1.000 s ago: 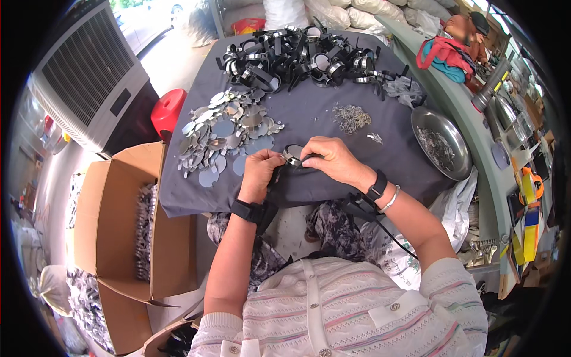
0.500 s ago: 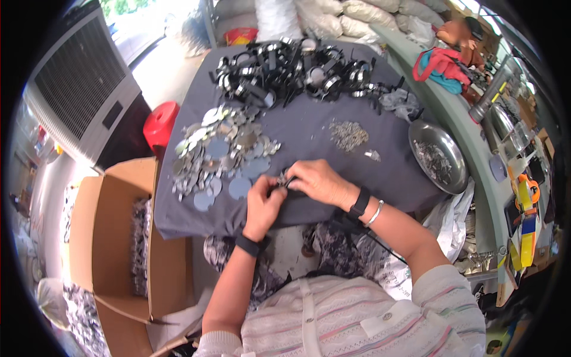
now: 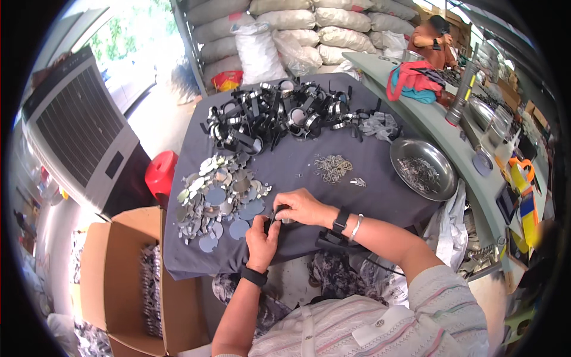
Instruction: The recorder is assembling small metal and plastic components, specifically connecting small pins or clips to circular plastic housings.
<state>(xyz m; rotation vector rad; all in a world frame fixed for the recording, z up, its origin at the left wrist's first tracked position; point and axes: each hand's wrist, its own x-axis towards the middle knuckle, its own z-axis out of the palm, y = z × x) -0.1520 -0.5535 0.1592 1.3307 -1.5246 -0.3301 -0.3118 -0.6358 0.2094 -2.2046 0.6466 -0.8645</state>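
Observation:
Close together at the front edge of the dark-covered table (image 3: 369, 202), my two hands work on one small black-and-silver part (image 3: 276, 214). My left hand (image 3: 260, 245) pinches it from below and the left. The fingers of my right hand (image 3: 303, 207) grip its black strip-like piece from above; a bit of silver metal shows under them. My fingers hide most of its shape. Beside my left hand spreads a heap of flat silver discs and tabbed plates (image 3: 217, 196). Beyond my right hand lies a small pile of tiny metal rings (image 3: 333, 169).
Black strapped parts with silver rings (image 3: 285, 113) are heaped at the table's back. A steel bowl (image 3: 437, 159) of thin metal pieces stands right. A cardboard box (image 3: 122, 273) and red stool (image 3: 160, 172) are at left. Another person (image 3: 431, 44) sits far right.
My view has tilted up, showing more stacked sacks and the other person. My hands remain together on the part, and its black strip now shows more clearly between my fingers.

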